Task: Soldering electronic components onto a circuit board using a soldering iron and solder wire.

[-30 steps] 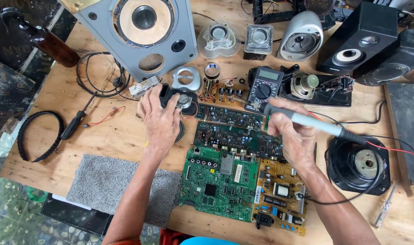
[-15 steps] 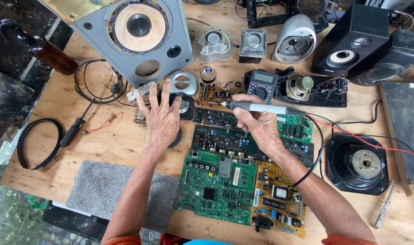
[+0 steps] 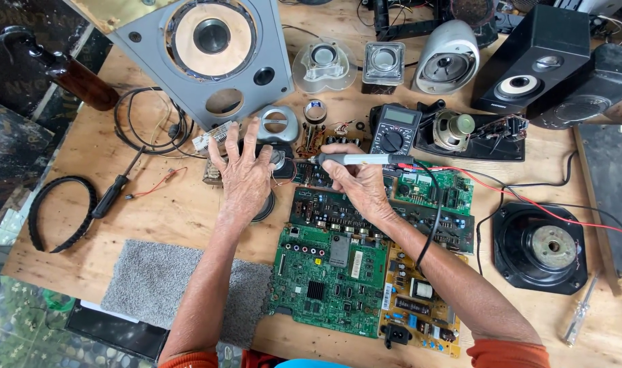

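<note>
left hand (image 3: pixel 246 178) splayed flat, pinning small dark round speaker part (image 3: pixel 275 161) mid-counter | right hand (image 3: pixel 362 182) gripping grey pen-shaped soldering tool (image 3: pixel 358 159), tip at small brown component board (image 3: pixel 317 140) | risk: tip slips toward left fingers; black cord (image 3: pixel 430 225) drags across green circuit boards (image 3: pixel 328 279) | containers: none visible, parts loose on plywood counter (image 3: pixel 181 218)

Bright, even daylight; soft short shadows; sharp focus; slight wide-angle bending at edges; no glare.

Multimeter (image 3: pixel 394 129) behind circuit boards (image 3: pixel 328 283), apparently.
</note>
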